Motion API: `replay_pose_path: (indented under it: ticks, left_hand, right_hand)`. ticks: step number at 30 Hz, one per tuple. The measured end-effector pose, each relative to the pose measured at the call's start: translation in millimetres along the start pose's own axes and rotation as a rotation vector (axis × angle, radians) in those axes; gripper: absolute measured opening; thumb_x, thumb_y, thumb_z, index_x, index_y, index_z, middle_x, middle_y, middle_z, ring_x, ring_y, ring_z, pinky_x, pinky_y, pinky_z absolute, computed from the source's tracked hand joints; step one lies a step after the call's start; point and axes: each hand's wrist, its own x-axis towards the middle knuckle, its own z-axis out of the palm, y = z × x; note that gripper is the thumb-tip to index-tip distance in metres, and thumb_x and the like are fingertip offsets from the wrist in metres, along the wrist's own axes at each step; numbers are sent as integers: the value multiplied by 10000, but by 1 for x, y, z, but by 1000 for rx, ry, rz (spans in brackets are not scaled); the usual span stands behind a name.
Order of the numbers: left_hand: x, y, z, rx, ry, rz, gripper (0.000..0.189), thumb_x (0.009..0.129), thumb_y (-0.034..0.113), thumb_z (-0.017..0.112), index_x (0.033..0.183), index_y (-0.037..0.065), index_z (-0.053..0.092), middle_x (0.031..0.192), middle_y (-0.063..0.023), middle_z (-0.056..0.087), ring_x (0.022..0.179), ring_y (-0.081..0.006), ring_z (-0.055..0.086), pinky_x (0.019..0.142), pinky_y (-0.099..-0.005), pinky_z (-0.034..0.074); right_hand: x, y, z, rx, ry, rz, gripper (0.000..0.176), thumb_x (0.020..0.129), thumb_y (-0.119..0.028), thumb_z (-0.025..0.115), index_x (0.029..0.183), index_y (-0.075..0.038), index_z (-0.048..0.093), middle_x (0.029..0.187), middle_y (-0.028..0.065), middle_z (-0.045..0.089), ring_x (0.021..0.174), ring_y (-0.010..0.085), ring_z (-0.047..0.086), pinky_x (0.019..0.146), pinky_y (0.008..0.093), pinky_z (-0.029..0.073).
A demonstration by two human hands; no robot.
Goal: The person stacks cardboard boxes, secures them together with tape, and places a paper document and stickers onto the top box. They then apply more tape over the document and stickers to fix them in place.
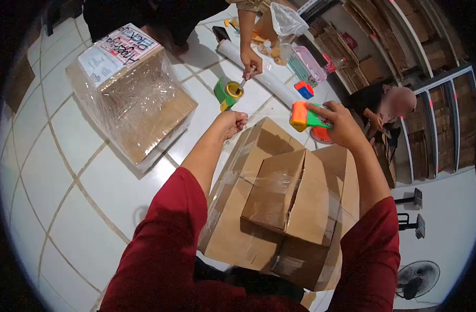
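Note:
My right hand (344, 125) grips a green and orange tape dispenser (317, 116) above the far side of a cardboard box. My left hand (232, 125) is closed in a fist at the box's far left; whether it pinches a strip of tape cannot be made out. Below both hands lies the large brown cardboard box (230, 229), with a smaller carton (274, 190) on it and clear tape across parts of the cardboard. Just beyond my left fist, a second green tape dispenser (223, 93) with a yellow-rimmed roll sits on the tiles.
Another person's hand (252, 63) holds a thin tool by the second dispenser. At left stands a plastic-wrapped box (144, 104) with a label. A long white roll (264, 75), a blue-red tape dispenser (304, 89) and a basket (306, 65) lie beyond. A person (383, 112) sits by the shelves.

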Motion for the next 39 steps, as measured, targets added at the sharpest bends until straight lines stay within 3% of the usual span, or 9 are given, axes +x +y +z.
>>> replay_pose_path:
  ticks: [4, 12, 15, 18, 20, 21, 23, 35, 39]
  left_hand:
    - [107, -59, -113, -153, 139, -149, 133, 759, 93, 500, 644, 53, 448, 533, -26, 404, 446, -115, 377, 383, -233, 329]
    - [63, -74, -56, 102, 284, -111, 239, 773, 218, 525, 587, 90, 443, 509, -14, 388, 438, -116, 332, 394, -251, 263]
    - [82, -111, -52, 710, 253, -93, 385, 749, 339, 532, 906, -13, 545, 733, -136, 552, 671, -256, 510, 628, -385, 410]
    - [84, -124, -32, 1185, 392, -12, 506, 753, 362, 521, 1079, -21, 462, 931, -160, 549, 855, -284, 505, 775, -373, 385]
    - [26, -101, -6, 1437, 905, 297, 564, 770, 409, 478, 1147, -2, 397, 1090, -146, 477, 1002, -261, 436, 823, -331, 356]
    - [20, -92, -2, 1446, 905, 306, 564, 770, 409, 478, 1147, -2, 397, 1090, -146, 477, 1002, -261, 436, 823, -331, 356]
    - [15, -81, 3, 306, -291, 110, 668, 769, 520, 405, 1217, 32, 319, 1212, -134, 370, 1124, -229, 326, 879, -326, 306]
    - [2, -79, 9, 430, -279, -121, 760, 747, 605, 340, 1273, 72, 212, 1277, -107, 282, 1162, -219, 274, 927, -318, 249]
    - [-6, -72, 12, 394, -284, -147, 680, 769, 555, 361, 1239, 69, 291, 1226, -116, 356, 1097, -219, 361, 896, -323, 300]
  right_hand:
    - [-10, 25, 5, -164, -62, 14, 557, 580, -207, 627, 1103, -327, 478, 884, 103, 502, 798, 278, 484, 697, 365, 390]
    - [-15, 26, 8, -279, -65, 7, 545, 577, -188, 609, 1092, -318, 491, 882, 92, 490, 828, 267, 468, 726, 353, 370]
    - [-22, 27, 10, -266, -54, 5, 537, 579, -189, 610, 1088, -317, 494, 875, 90, 492, 835, 272, 468, 747, 354, 369]
    - [-25, 30, 12, -245, -52, 15, 530, 581, -195, 612, 1082, -321, 497, 876, 85, 497, 847, 280, 468, 768, 359, 368]
    - [-25, 31, 13, -244, -49, 25, 527, 581, -196, 614, 1080, -320, 499, 872, 85, 499, 840, 282, 470, 767, 361, 369]
    - [-26, 33, 14, -238, -47, 38, 523, 581, -197, 615, 1077, -320, 502, 868, 84, 500, 832, 284, 471, 766, 362, 371]
    - [-29, 38, 17, -238, 6, 16, 519, 585, -195, 612, 1077, -317, 502, 854, 85, 499, 820, 281, 473, 748, 360, 376]
    - [-118, 89, -33, -146, 107, 54, 601, 557, -126, 627, 1109, -309, 476, 899, 101, 480, 840, 287, 462, 733, 367, 387]
    - [-178, 134, -31, -42, 107, 307, 627, 554, -143, 658, 1123, -318, 461, 931, 99, 482, 906, 291, 457, 763, 357, 381]
